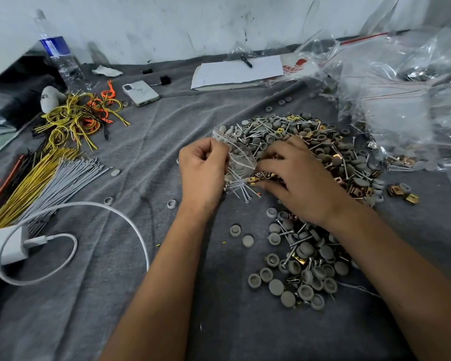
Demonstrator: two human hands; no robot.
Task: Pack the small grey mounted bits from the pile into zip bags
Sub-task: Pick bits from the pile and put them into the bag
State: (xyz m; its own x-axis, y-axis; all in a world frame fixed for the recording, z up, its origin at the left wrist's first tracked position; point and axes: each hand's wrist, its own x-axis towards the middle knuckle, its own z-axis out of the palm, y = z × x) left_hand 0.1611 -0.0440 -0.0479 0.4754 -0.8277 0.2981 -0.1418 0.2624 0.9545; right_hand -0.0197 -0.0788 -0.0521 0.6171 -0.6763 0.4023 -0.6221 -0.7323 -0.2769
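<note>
Grey cloth (146, 162) covers the whole work surface. Item: left hand (202, 166), fingers curled, pinching the edge of a small clear zip bag (238, 157); grey caps show through the plastic, and screws (241, 190) fan out just below the bag. Item: right hand (297, 178), fingers bent and spread over brass clips (255, 178) at the bag's mouth, fingertips touching the bag; whether it pinches a piece cannot be told. Item: pile (310, 142) of grey caps, screws and brass clips, directly beyond and under the right hand, running on beneath the right wrist to a second heap of caps (307, 269) nearer the person. Item: loose caps scattered on the cloth around both hands. Far right of the right hand: a heap of empty clear bags (406, 95) with red zip lines. Left of the left hand: bundles of yellow, grey and orange cable ties (50, 168), a white charger and cable (71, 241). Beyond the left hand: a white phone (140, 93), a water bottle (59, 56), a notepad (237, 71) with a pen (246, 61) on it.
</note>
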